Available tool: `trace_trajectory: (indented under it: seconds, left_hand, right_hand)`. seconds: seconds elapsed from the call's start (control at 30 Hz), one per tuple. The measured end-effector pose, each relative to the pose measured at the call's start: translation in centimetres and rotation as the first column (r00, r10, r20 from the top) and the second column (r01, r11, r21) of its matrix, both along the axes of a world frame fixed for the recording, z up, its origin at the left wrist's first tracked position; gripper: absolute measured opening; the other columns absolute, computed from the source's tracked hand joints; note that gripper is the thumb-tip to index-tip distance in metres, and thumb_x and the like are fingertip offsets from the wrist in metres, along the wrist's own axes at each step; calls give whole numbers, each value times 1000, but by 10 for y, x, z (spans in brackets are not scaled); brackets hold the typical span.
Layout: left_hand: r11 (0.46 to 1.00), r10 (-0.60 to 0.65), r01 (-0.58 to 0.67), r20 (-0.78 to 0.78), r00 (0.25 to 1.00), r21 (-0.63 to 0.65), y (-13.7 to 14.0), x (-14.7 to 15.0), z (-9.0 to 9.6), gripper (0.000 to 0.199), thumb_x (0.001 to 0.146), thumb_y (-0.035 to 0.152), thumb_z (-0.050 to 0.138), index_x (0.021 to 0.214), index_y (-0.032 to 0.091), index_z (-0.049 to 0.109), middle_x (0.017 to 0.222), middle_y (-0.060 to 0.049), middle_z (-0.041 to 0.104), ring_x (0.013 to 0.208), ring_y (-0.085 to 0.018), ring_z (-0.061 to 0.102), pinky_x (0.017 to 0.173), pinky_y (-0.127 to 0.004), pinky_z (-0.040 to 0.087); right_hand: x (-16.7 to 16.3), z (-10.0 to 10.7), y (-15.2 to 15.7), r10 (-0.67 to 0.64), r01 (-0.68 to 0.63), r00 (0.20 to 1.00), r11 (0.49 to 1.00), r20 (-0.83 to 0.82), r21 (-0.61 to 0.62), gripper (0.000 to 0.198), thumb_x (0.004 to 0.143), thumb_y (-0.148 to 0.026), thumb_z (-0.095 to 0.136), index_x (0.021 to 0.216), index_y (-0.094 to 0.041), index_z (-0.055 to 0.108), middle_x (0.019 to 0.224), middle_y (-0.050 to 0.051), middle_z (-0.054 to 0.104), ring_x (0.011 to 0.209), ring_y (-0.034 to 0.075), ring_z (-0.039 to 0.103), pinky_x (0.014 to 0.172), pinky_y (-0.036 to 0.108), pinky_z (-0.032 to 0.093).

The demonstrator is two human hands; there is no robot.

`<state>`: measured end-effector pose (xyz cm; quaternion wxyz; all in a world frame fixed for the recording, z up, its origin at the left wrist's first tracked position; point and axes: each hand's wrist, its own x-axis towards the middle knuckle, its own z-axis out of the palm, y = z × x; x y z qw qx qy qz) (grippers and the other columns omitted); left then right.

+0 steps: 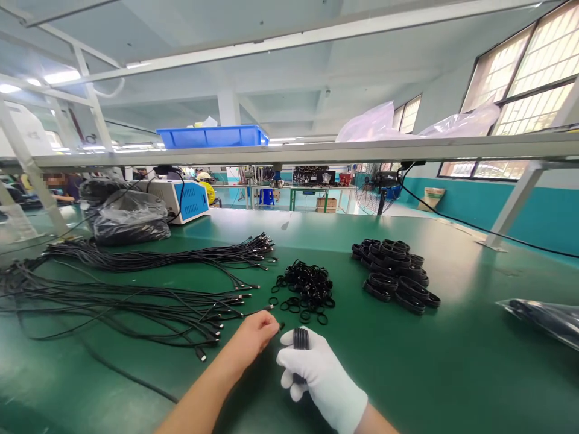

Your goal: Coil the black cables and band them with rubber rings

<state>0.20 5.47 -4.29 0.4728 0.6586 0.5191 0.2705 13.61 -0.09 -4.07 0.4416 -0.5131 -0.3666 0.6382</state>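
Observation:
My right hand (312, 367), in a white glove, is wrapped round a coiled black cable (301, 340); the loops stand upright between thumb and fingers. Just left of it, my bare left hand (257, 333) is closed in a pinch. A small black piece (282, 326), seemingly the cable's end, pokes out at its fingertips; most of what it grips is hidden. Beyond both hands lies a heap of small black rings (310, 286), a few of them scattered loose at its near side.
Loose black cables (136, 295) with plug ends spread over the left of the green table (452, 374). Coiled cables (393, 271) are piled at right, near a plastic bag (547, 319). A blue-white machine (190, 199) and bagged goods (131, 214) stand back left. A shelf (298, 152) crosses above.

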Motion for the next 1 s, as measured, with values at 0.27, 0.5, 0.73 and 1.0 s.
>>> trace_trajectory:
  seconds: [0.27,0.5,0.73,1.0]
  left_hand:
    - [963,65,43,382,922,-267,-53,2,10,31,71,46,56,66,20,39,58,5,40,53,-8,34,50,-21,28]
    - [949,-18,177,517,856,-259,-62,-14,23,31,70,48,61,72,19,49,61,4,48,53,-10,34,49,-22,29]
    - [981,-176,192,-256,951,38,-53,-29,35,4,70,21,50,66,21,51,59,4,60,62,-15,52,57,-23,31]
    - [975,-90,155,-356,930,158,-61,-38,58,23,66,22,58,87,26,67,93,0,61,92,-21,54,84,-29,37]
  right_hand:
    - [-6,-5,2,-174,141,970,971,167,196,22,58,-14,52,79,-19,46,55,-7,42,44,7,38,41,21,29]
    - [-7,3,-5,-256,75,834,930,489,359,17,56,-7,46,62,-20,36,55,-6,34,55,8,32,49,22,26]
    - [-8,8,-18,-175,-65,847,903,503,424,17,57,-8,45,68,-20,43,58,-6,41,57,8,37,52,22,32]
    - [2,18,-12,331,-336,937,942,108,26,71,55,-14,51,123,-11,35,55,-7,53,37,8,42,34,20,31]
